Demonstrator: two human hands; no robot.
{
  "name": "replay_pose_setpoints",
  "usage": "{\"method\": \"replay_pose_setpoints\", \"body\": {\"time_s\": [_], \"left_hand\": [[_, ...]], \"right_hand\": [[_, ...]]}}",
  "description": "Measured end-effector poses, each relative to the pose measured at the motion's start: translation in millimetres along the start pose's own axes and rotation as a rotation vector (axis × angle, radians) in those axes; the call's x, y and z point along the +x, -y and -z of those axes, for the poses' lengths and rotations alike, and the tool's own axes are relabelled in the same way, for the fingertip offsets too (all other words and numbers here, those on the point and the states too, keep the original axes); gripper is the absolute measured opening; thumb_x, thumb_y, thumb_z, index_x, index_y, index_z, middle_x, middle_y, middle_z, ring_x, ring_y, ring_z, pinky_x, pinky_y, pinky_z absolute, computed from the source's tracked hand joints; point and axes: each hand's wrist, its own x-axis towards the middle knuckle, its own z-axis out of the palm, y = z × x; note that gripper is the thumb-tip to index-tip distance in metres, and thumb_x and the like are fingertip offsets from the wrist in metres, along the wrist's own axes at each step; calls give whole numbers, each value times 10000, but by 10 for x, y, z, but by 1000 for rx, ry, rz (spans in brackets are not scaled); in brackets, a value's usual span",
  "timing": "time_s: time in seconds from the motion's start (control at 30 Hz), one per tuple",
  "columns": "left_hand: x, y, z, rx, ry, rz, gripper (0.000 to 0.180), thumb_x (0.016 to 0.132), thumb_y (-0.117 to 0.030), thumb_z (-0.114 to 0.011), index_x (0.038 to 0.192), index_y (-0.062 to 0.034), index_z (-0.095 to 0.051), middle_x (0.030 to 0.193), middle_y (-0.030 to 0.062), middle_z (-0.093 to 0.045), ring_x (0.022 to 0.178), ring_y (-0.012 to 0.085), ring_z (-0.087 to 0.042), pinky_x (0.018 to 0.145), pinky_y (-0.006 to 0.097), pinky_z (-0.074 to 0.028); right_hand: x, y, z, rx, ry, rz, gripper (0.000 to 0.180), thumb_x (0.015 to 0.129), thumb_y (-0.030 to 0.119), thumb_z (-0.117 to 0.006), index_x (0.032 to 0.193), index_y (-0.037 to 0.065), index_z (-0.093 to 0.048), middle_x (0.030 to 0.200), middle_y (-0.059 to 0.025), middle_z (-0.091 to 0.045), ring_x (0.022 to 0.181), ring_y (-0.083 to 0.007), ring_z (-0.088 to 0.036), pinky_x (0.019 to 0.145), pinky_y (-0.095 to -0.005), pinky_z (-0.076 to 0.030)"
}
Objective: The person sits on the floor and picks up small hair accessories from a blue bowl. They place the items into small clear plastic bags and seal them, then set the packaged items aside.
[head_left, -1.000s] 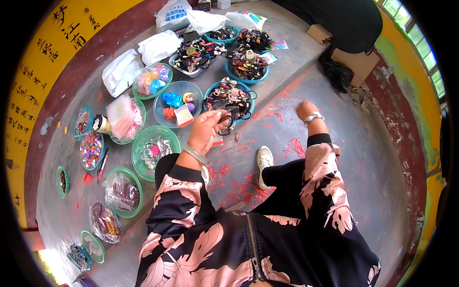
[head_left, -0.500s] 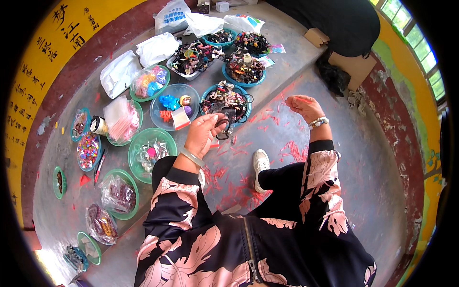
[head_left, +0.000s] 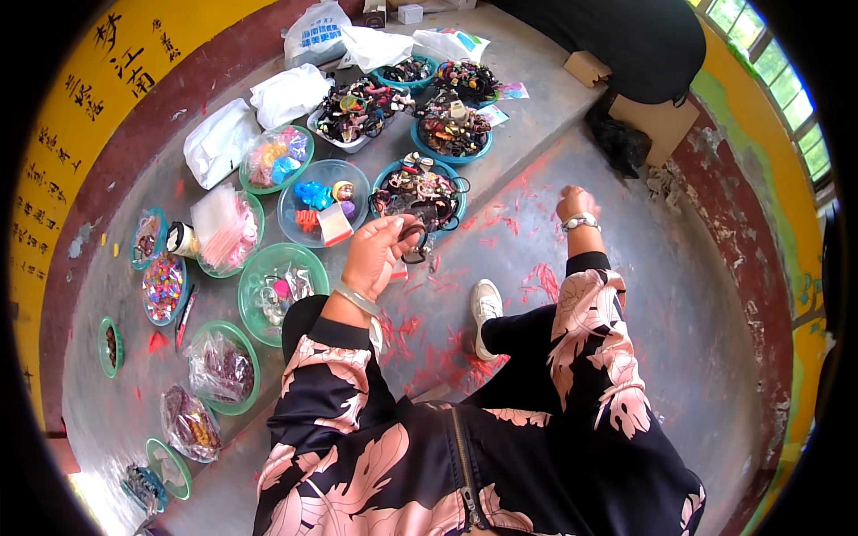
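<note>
Grey concrete floor (head_left: 626,357) streaked with red paint lies under you as you sit, one white shoe (head_left: 485,304) pointing away from you. Your left hand (head_left: 380,255) is raised in front of you, fingers bunched and pinching a small dark hair tie (head_left: 416,239) — a loop with a dark clump at its top. The loop hangs from your fingertips with its long axis close to vertical, its lower end pointing down toward the floor. It sits just in front of the near rim of a blue bowl (head_left: 460,192) heaped with dark hair ornaments; whether it touches that rim cannot be told.

Your right hand (head_left: 575,200) is stretched out well to the right, low over the floor, a silver watch (head_left: 581,221) on the wrist. It appears loosely curled and holds nothing that can be seen — its exact grip cannot be told at this size.

To the left of the blue bowl stands a clear bowl (head_left: 299,223) with blue, orange and white trinkets. Nearer you is a green bowl (head_left: 255,313) of small clear packets. More green and blue bowls of beads and bags curve away along your left side. Beyond them lie white plastic bags (head_left: 286,94), and a brown cardboard box (head_left: 657,125) rests at the upper right.
</note>
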Motion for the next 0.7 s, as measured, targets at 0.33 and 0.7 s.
{"method": "replay_pose_setpoints", "body": {"time_s": [0.33, 0.7], "left_hand": [[-99, -53, -52, 7, 114, 38, 203, 886, -92, -475, 993, 52, -570, 974, 168, -605, 884, 217, -609, 783, 288, -513], [-81, -26, -51, 21, 145, 71, 201, 883, -86, -479, 994, 52, -573, 968, 173, -611, 880, 216, -614, 782, 286, -517]], "right_hand": [[-372, 500, 211, 1059, 542, 612, 340, 751, 198, -650, 1051, 43, -613, 987, -82, -633, 908, -137, -561, 813, -268, -431], [-267, 453, 87, 337, -18, 360, 385, 728, 131, -622, 1108, 95, -579, 1109, -80, -591, 1034, -224, -552, 865, -326, -442]]}}
